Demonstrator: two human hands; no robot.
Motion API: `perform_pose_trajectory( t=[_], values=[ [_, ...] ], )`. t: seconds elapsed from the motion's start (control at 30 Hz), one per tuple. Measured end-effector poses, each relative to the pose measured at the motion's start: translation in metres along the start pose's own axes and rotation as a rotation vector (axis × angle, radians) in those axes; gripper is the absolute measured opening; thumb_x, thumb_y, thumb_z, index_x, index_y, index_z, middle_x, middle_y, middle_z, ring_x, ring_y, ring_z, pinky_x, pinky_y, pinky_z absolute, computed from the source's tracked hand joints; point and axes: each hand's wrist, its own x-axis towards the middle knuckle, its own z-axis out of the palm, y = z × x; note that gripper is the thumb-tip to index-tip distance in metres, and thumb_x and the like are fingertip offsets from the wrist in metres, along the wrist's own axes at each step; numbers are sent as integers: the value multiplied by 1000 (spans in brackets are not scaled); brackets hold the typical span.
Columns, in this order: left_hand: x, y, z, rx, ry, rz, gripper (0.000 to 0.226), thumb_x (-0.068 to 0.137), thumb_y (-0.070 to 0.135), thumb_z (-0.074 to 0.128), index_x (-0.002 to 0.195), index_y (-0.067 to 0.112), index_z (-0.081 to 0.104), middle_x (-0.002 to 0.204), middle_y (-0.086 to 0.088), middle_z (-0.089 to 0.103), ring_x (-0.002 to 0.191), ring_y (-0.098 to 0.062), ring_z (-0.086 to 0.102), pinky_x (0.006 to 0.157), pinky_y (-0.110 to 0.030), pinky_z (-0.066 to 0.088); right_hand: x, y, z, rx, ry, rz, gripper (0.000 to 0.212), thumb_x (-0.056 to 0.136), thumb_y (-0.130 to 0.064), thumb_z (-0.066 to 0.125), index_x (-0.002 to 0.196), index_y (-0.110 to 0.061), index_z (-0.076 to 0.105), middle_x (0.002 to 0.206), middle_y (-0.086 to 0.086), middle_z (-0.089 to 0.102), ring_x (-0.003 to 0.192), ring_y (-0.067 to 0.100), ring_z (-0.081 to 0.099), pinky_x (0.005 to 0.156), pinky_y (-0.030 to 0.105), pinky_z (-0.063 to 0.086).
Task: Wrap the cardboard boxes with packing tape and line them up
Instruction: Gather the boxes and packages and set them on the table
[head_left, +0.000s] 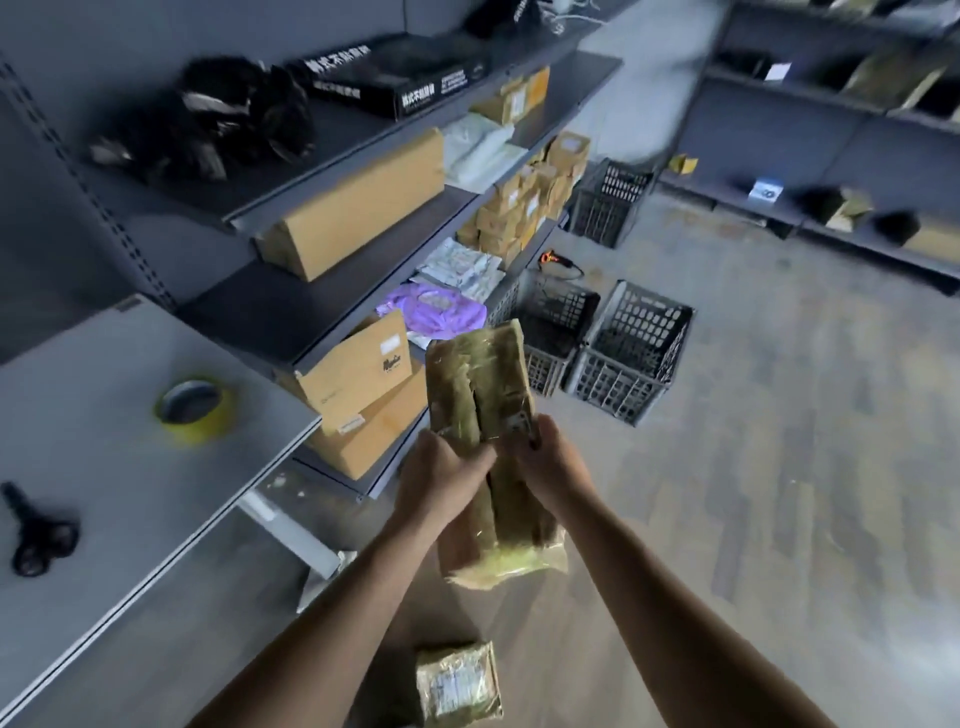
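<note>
Two hands (441, 480) (548, 465), two tape-wrapped boxes (488, 374) (457, 680), one tape roll (195, 408), one pair of scissors (39, 530), three crates (602, 218) (540, 370) (618, 389).

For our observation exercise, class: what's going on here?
A person grips a long, tape-wrapped cardboard box with the left hand and right hand, above the floor. A smaller wrapped box lies on the floor below. The yellow roll of packing tape and black scissors lie apart on the grey table.
</note>
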Motion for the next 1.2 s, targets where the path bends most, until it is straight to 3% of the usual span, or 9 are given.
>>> perform_pose_trajectory(
  t=[0.2, 0.4, 0.5, 0.6, 0.7, 0.8, 0.93, 1.0, 1.2],
  values=[
    [-44, -3, -57, 1, 101, -125, 52, 74, 53, 59, 107, 13, 50, 94, -1, 58, 72, -14, 55, 50, -23, 37, -27, -36, 6, -71, -73, -204, 32, 99, -38, 45, 103, -10, 59, 94, 13, 65, 88, 31, 60, 65, 30, 38],
    [-98, -19, -118, -43, 247, -126, 33, 83, 45, 56, 72, 14, 55, 71, 2, 61, 74, -23, 62, 55, -25, 39, -59, -93, 26, -158, -266, -446, 32, 100, -31, 48, 93, -4, 62, 85, 18, 63, 84, 34, 60, 61, 31, 32],
    [-123, -33, -149, -6, 334, -98, 38, 87, 55, 56, 84, 17, 59, 87, -3, 62, 85, -23, 64, 69, -27, 47, -83, -127, 47, -153, -356, -545, 37, 101, -34, 44, 100, -2, 63, 92, 19, 64, 85, 32, 59, 67, 34, 40],
    [-141, -54, -183, -3, 358, -76, 59, 79, 68, 57, 105, 15, 64, 100, -15, 63, 94, -28, 65, 84, -42, 53, -104, -161, 72, -176, -394, -611, 35, 101, -35, 42, 96, -6, 61, 84, 10, 59, 79, 27, 55, 62, 31, 35],
    [-153, -75, -220, -61, 347, -48, 68, 70, 75, 60, 116, 25, 59, 114, -2, 62, 105, -19, 62, 92, -41, 51, -122, -195, 103, -189, -420, -664, 34, 101, -31, 41, 102, -3, 60, 96, 20, 64, 86, 33, 59, 66, 32, 38],
    [-160, -101, -258, -140, 410, 6, 37, 71, 60, 67, 100, 40, 58, 109, 5, 59, 105, -17, 61, 90, -38, 52, -142, -228, 139, -200, -427, -704, 36, 102, -31, 41, 104, 0, 60, 102, 24, 64, 97, 39, 60, 72, 35, 41],
    [-162, -147, -315, -131, 458, -57, 39, 69, 45, 69, 104, 34, 55, 105, 2, 51, 101, -19, 58, 88, -40, 54, -170, -267, 196, -206, -456, -726, 35, 102, -30, 39, 104, -1, 58, 103, 22, 62, 103, 39, 58, 69, 31, 35],
    [-161, -168, -344, -128, 468, -34, 28, 66, 41, 65, 92, 33, 60, 100, 0, 57, 102, -23, 58, 87, -42, 53, -180, -286, 225, -249, -460, -742, 37, 103, -31, 37, 111, -1, 58, 106, 21, 62, 104, 38, 58, 75, 33, 40],
    [-146, -218, -422, -202, 444, -31, 24, 68, 31, 67, 91, 23, 65, 86, 3, 68, 81, -12, 66, 75, -32, 55, -192, -334, 295, -199, -427, -665, 38, 102, -39, 38, 96, -8, 59, 97, 19, 65, 86, 32, 57, 69, 31, 38]
  ],
)
